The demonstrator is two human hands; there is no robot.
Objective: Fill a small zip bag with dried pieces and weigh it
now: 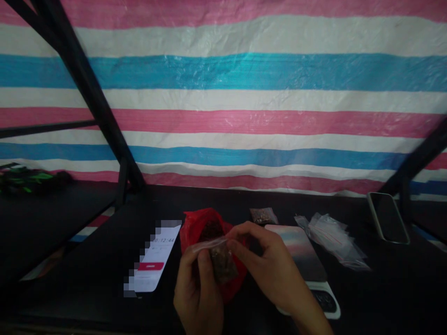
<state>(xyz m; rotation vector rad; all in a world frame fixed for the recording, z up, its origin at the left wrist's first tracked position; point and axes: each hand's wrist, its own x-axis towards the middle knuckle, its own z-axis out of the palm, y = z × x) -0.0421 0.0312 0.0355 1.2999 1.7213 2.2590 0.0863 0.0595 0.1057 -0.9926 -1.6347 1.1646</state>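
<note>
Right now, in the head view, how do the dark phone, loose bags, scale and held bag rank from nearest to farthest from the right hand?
1. Held bag: pinched at the right hand's fingertips.
2. Scale: just to its right, partly behind it.
3. Loose bags: right of the scale.
4. Dark phone: far right.

From here I see both hands, the left point(199, 288) and the right point(268, 260), pinching a small clear bag point(223, 265) — a red bag point(200, 223) right behind it.
</note>
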